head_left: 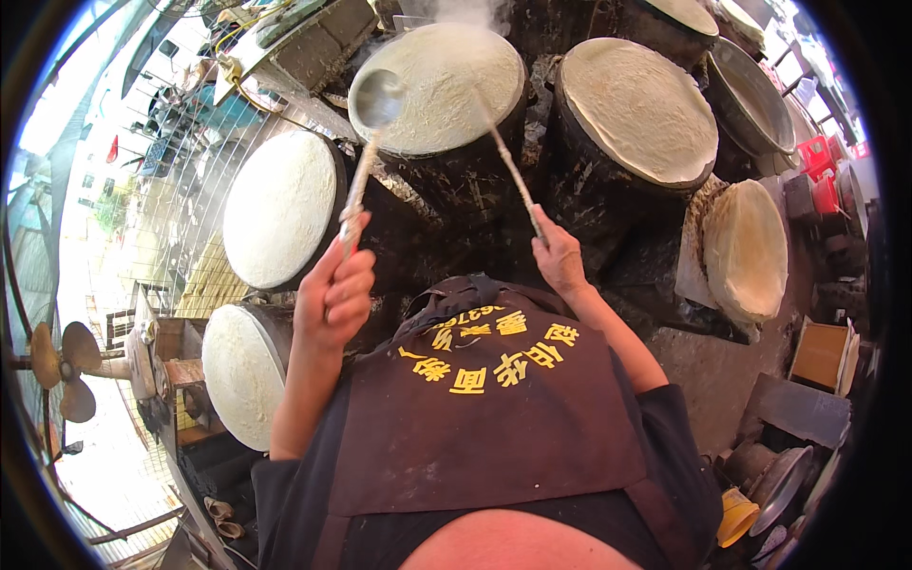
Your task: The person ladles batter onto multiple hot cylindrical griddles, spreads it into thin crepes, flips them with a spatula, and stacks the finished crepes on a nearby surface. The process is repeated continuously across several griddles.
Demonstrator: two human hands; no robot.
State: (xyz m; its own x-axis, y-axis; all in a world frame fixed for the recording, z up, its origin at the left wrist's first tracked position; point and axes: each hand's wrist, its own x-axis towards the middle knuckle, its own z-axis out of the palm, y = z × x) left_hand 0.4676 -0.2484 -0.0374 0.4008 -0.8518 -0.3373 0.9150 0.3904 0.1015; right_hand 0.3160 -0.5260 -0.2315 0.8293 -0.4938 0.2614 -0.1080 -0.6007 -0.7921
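Note:
My left hand (332, 293) is wrapped round the handle of a ladle (382, 97). Its round metal bowl is over the left part of a pale, batter-like round (446, 81) on a dark drum stove, and steam rises behind it. In my right hand (559, 252) is a thin stick-like tool (514, 176), gripped near its lower end. The tool's far end is blurred and reaches over the same round, right of the ladle; its shape there cannot be made out. Whether either tool touches the surface is hard to tell.
More pale rounds sit on dark drums: one at the right (641, 112) and two at the left (285, 209) (242, 375). A pale disc (748, 249) leans at the far right. A metal fan (66, 370) stands far left. Near the lower right is a yellow container (737, 516).

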